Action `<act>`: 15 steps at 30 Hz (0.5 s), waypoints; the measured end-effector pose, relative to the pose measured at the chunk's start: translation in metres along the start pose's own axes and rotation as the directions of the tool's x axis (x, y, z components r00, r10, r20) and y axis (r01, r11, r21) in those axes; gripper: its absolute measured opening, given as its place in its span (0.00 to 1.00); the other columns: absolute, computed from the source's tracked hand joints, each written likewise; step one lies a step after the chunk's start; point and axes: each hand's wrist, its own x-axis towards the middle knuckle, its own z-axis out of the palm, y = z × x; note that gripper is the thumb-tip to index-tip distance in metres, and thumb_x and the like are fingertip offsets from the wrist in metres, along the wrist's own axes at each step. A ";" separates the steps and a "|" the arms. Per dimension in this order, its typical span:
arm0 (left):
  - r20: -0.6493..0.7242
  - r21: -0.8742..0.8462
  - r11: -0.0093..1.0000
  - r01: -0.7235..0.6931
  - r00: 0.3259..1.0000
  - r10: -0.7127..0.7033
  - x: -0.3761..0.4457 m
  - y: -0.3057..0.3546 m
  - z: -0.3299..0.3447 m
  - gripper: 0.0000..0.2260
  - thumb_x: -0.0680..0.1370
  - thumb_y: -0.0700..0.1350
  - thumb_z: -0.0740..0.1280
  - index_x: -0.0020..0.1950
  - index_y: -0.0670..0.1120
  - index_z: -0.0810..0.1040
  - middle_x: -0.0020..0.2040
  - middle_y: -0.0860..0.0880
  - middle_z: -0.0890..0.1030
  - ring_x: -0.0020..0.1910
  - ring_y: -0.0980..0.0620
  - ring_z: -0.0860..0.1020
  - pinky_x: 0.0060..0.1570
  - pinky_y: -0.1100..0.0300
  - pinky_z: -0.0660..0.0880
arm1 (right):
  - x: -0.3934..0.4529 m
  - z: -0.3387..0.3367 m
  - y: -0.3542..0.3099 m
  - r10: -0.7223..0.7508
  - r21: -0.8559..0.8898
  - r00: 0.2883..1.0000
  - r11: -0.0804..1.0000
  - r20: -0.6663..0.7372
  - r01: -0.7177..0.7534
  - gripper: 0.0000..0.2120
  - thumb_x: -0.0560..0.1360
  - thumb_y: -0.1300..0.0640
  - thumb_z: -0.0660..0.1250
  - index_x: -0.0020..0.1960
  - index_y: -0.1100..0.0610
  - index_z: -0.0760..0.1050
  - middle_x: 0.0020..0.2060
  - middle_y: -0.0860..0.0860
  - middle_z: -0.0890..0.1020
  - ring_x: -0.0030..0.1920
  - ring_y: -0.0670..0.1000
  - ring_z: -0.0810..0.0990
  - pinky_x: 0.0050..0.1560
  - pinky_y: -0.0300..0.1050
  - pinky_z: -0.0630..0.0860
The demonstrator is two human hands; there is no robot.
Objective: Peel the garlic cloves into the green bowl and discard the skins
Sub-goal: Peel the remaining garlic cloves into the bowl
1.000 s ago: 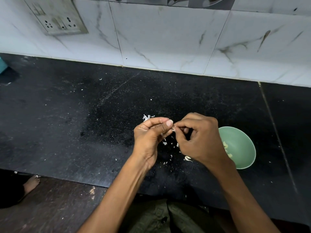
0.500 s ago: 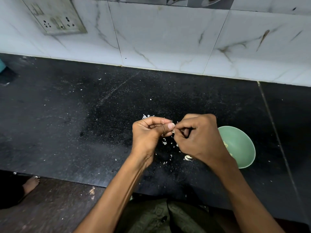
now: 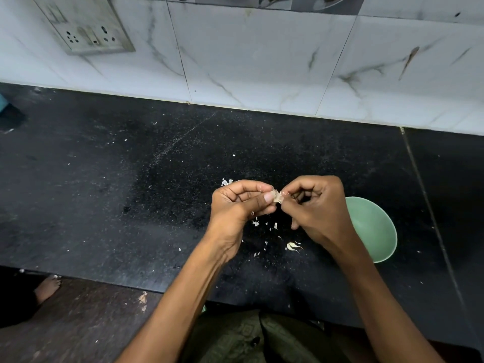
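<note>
Where the left hand (image 3: pixel 237 205) and right hand (image 3: pixel 318 208) meet, both grips pinch one garlic clove (image 3: pixel 277 197), pale, papery, seemingly half-skinned. White skins (image 3: pixel 292 246) litter the black table (image 3: pixel 131 192) below; the green bowl (image 3: pixel 374 229) sits just right.

Light was dim and cool, brightest on the wall tiles (image 3: pixel 262 61), which carried a soft sheen. The black worktop (image 3: pixel 104 192) swallowed detail, the floor (image 3: pixel 78 323) lay murky. Wide-angle bending curved the edges; the hands stayed fairly sharp.
</note>
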 end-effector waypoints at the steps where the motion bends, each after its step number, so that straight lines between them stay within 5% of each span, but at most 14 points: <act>1: 0.004 -0.006 1.000 -0.002 1.000 0.002 0.000 0.000 0.000 0.05 0.66 0.36 0.75 0.41 0.41 0.84 0.41 0.42 0.85 0.39 0.50 0.84 0.40 0.61 0.82 | 0.000 0.000 0.001 0.016 0.024 1.000 1.000 0.006 -0.017 0.04 0.70 0.62 0.71 0.36 0.59 0.83 0.28 0.55 0.81 0.21 0.49 0.77 0.22 0.37 0.70; 8: -0.073 -0.042 0.999 -0.012 0.997 0.008 -0.001 0.000 0.004 0.06 0.69 0.33 0.73 0.42 0.40 0.80 0.41 0.43 0.85 0.39 0.51 0.84 0.38 0.60 0.82 | -0.001 0.003 0.005 0.076 0.088 0.996 0.993 0.053 -0.080 0.06 0.75 0.60 0.71 0.39 0.58 0.82 0.31 0.56 0.79 0.23 0.49 0.75 0.23 0.41 0.71; 15: -0.134 -0.020 1.000 0.007 0.991 -0.010 -0.001 0.001 0.003 0.08 0.73 0.30 0.71 0.41 0.42 0.80 0.42 0.44 0.86 0.41 0.51 0.84 0.39 0.61 0.81 | -0.005 0.009 0.006 -0.002 -0.091 0.999 0.996 0.047 0.006 0.07 0.76 0.53 0.73 0.42 0.55 0.84 0.33 0.40 0.80 0.32 0.46 0.78 0.29 0.42 0.76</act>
